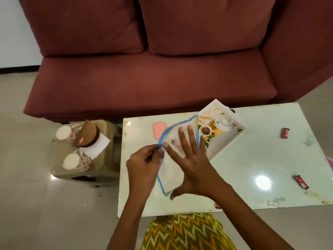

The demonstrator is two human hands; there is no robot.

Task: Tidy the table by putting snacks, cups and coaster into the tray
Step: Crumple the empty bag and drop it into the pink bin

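Two hands work a blue-edged clear plastic pouch over the white tabletop, beside the tray.

The left hand [144, 163] pinches the edge of the pouch [171, 170] between curled fingers; the right hand [189, 159] lies flat on it with fingers spread wide, gripping nothing. What is in the pouch is blurred and cannot be made out. The white tray [228, 141], printed with a teapot-and-cup picture, sits tilted near the table's [261, 159] far edge, its near corner hidden under the pouch. A pink coaster [159, 129] lies just beside the pouch. Two red snack packets [284, 132] [301, 181] lie well apart on the right; a third [218, 205] is mostly hidden behind the right forearm. Two floral cups [65, 133] [76, 162] lie tipped on a side stool [100, 170].
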